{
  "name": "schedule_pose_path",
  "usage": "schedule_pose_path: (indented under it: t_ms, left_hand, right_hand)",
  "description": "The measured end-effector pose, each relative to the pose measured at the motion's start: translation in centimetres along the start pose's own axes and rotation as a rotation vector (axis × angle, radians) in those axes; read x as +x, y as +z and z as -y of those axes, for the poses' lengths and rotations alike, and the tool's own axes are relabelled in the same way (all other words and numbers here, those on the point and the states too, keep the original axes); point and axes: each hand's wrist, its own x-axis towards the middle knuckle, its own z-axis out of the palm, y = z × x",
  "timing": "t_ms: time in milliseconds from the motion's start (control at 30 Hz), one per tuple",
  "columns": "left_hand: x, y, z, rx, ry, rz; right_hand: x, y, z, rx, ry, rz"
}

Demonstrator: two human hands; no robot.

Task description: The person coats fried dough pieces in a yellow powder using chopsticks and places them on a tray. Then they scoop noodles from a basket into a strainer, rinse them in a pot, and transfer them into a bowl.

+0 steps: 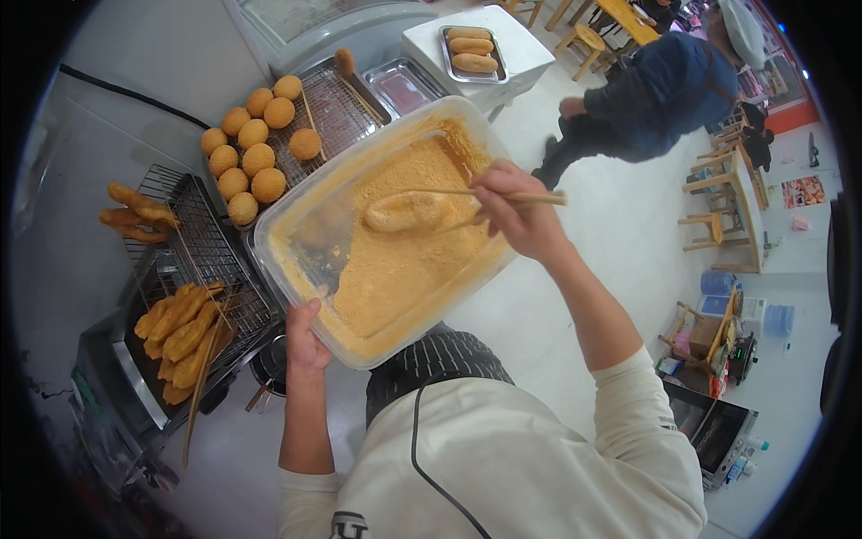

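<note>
My left hand (307,333) grips the near left corner of a clear plastic tub (444,310), its thumb on the rim. Tan powder (397,269) covers much of the tub's floor. An oblong piece of food (406,211), coated in the powder, lies on it between a pair of wooden chopsticks (532,197). My right hand (515,209) holds the chopsticks over the tub's right side. Beyond the tub's left edge, several round sesame-like balls (258,160) sit on a tray and wire rack. Three similar oblong pieces (471,46) lie on a metal tray at the top.
Fried dough sticks (178,323) rest at a fryer (141,357) on the left, with long chopsticks (201,391) across them. A wire rack (337,108) and an metal tray (404,87) stand behind the tub. A person (660,101) in dark clothes is at upper right, near wooden stools (580,42).
</note>
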Motion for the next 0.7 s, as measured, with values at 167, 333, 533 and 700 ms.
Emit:
schedule_pose_path:
  t_ms: [167,333,533,700]
  left_hand:
    - [-0.5,1.3,-1.0,0.078,-0.03,-0.045]
    - [-0.6,1.0,-0.6,0.113,-0.022,-0.083]
    - [-0.6,1.1,-0.4,0.13,-0.002,-0.041]
    - [-0.6,0.1,-0.2,0.087,-0.009,-0.013]
  right_hand:
    - [0.9,2.2,-1.1,-0.074,0.149,0.116]
    - [1.0,-0.5,-0.9,0.039,0.566,0.189]
    - [1.3,-2.1,-0.2,0.082,0.402,-0.05]
    - [-0.6,-0.8,-2.4,0.093,0.289,-0.076]
